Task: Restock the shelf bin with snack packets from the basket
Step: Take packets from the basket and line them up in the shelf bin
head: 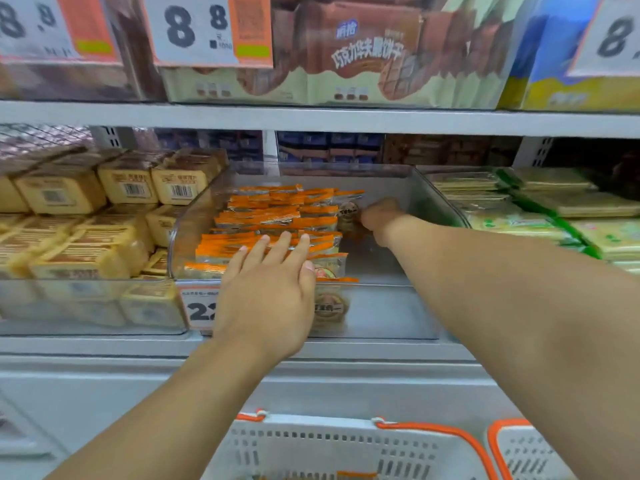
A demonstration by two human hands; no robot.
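Head view: one clear rectangular plastic shelf bin [429, 188], left part stacked with many flat, crinkly orange-topped snack packets [273, 216], too many to count. Left hand [268, 289] lies flat, fingers straight, pressing the front packets. Right hand [379, 214] reaches deep in, pinching one packet at the pile's right edge. Two white perforated plastic baskets with orange handles [346, 445] sit below.

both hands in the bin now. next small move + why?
Probably: the right hand sets down the orange-topped snack packet it grips at the back of the clear plastic shelf bin, beside the rows of matching packets. The bin's right side is bare, while the left hand rests flat with straight fingers on the front rows, seemingly steadying them. Then reach back to the white basket with orange handles.
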